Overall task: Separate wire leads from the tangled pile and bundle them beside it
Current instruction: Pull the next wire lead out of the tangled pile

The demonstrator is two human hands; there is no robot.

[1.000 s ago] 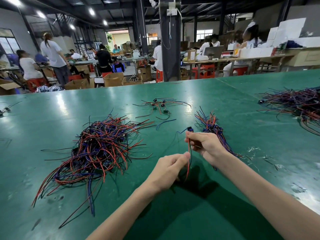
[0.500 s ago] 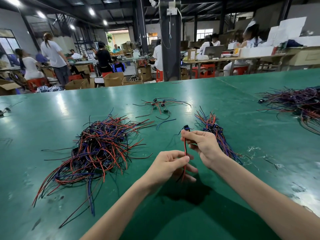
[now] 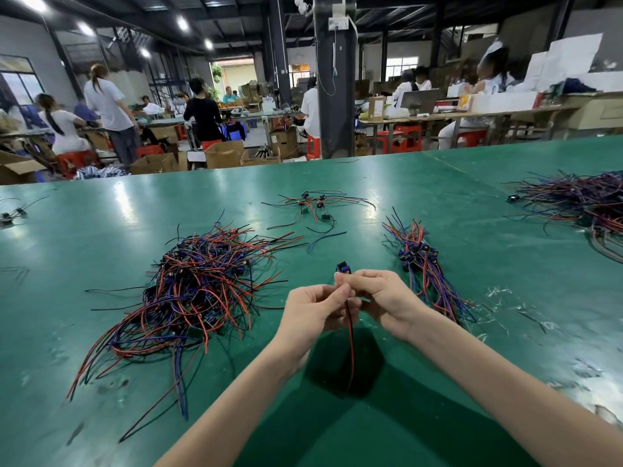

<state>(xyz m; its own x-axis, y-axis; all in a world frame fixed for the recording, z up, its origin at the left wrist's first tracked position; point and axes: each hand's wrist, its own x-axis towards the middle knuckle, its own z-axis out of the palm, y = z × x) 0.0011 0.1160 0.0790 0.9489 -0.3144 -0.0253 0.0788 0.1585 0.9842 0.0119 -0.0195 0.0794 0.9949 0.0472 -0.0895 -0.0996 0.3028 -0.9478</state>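
Fingers of left hand [image 3: 313,311] and right hand [image 3: 384,298] pinch 1 thin red-and-black wire lead [image 3: 350,345], held between the tangled red-and-blue wire pile [image 3: 195,288] and the small wire bundle [image 3: 424,267]. Sliding down gently should straighten it.

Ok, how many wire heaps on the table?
5: tangled pile left of the hands, bundle right of them, small scatter beyond, heap far right, few pieces far left; more possibly off-frame.
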